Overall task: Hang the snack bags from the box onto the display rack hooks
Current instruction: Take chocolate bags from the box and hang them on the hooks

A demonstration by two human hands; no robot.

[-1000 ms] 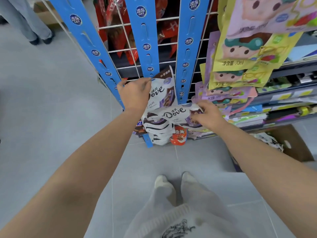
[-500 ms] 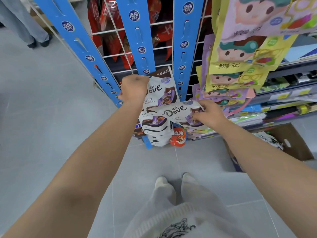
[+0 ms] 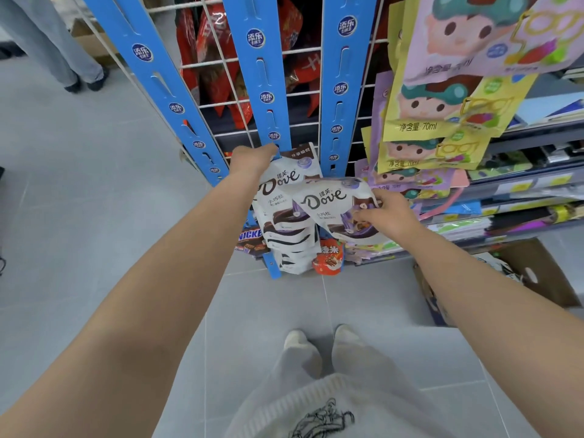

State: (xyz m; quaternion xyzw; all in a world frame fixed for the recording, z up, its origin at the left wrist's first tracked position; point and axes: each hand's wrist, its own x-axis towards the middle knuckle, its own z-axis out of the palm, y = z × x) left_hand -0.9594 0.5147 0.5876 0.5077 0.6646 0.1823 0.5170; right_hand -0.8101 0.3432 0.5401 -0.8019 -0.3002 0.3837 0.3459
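Note:
My left hand (image 3: 251, 161) grips the top left corner of a white Dove chocolate bag (image 3: 284, 184) against the middle blue hanging strip (image 3: 264, 74) of the wire display rack. My right hand (image 3: 390, 214) holds a second Dove bag (image 3: 328, 202) by its right side, tilted in front of the first one. More Dove bags (image 3: 290, 245) hang stacked below on the same strip. The cardboard box (image 3: 534, 273) sits on the floor at the right, partly hidden by my right arm.
Two more blue strips (image 3: 164, 90) (image 3: 343, 74) flank the middle one. Yellow and purple drink pouches (image 3: 442, 105) hang at the right beside shelves. A Snickers pack (image 3: 249, 238) and a red snack bag (image 3: 328, 257) hang low. Another person's legs (image 3: 63, 49) stand at the upper left.
My left hand stayed at the strip with the first bag. My right hand turned the second Dove bag from lying sideways to nearly upright and shifted it right.

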